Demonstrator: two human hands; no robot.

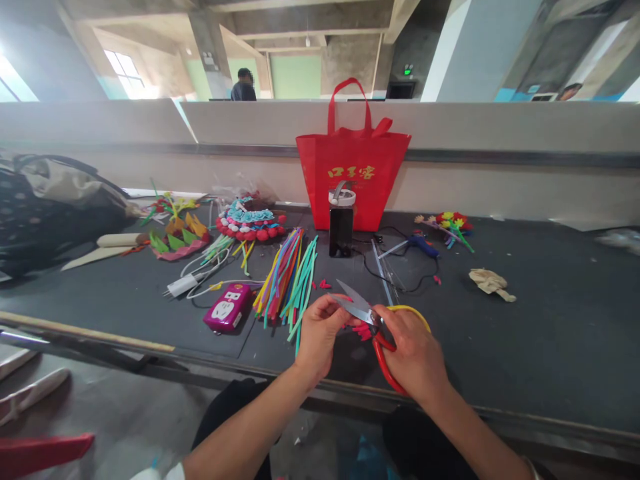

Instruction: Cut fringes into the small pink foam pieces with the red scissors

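My right hand (pixel 413 350) grips scissors (pixel 356 307) by their red and yellow handles; the blades are spread and point left. Between the pinched fingertips of my left hand (pixel 320 330) is a thin red piece, apparently pipe cleaner, mostly hidden, right beside the blades. Short red cut pieces (pixel 362 331) lie on the dark table under the scissors, and a few more red bits (pixel 324 284) lie behind my left hand. Just left of that hand are turquoise pipe cleaners (pixel 303 277) and a bundle of mixed-colour pipe cleaners (pixel 281 280).
A red bag (pixel 356 157) stands at the back behind a phone (pixel 341 230) propped upright on a cup (pixel 342 196). A glue gun (pixel 423 245) trails its cable to the right. Leftward sit a purple power socket (pixel 229 308), a white charger (pixel 183 286) and pipe-cleaner flowers (pixel 253 223).
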